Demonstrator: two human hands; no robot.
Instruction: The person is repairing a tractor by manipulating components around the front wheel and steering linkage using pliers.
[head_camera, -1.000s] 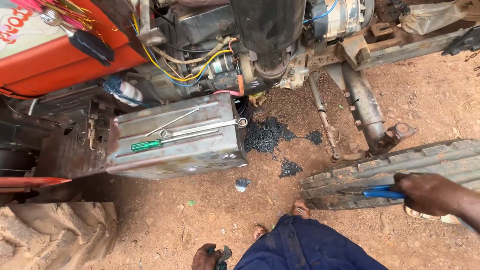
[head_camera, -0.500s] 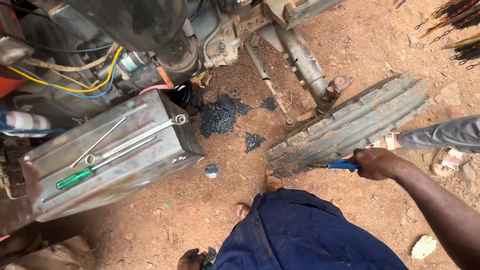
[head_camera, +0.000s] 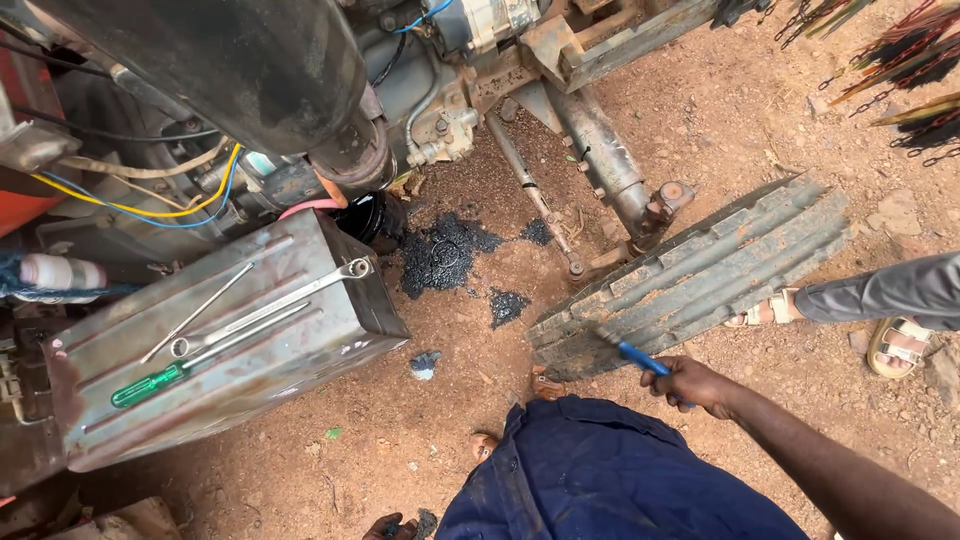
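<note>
The person's right hand (head_camera: 700, 385) is closed tight around a blue-handled tool (head_camera: 640, 358), whose tip rests on the grooved metal plate (head_camera: 700, 270) lying on the dirt ground (head_camera: 760, 120). The left hand (head_camera: 385, 527) only peeks in at the bottom edge, so whether its grip is apart or together cannot be told. A green-handled screwdriver (head_camera: 150, 384) and a long wrench (head_camera: 290, 300) lie on the grey metal box (head_camera: 300, 350), likely kept close for easy reach, near a dark oily patch (head_camera: 445, 255).

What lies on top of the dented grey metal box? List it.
On the grey metal box: a long silver spanner, a thin metal rod and a green-handled screwdriver. The inside is covered.
</note>
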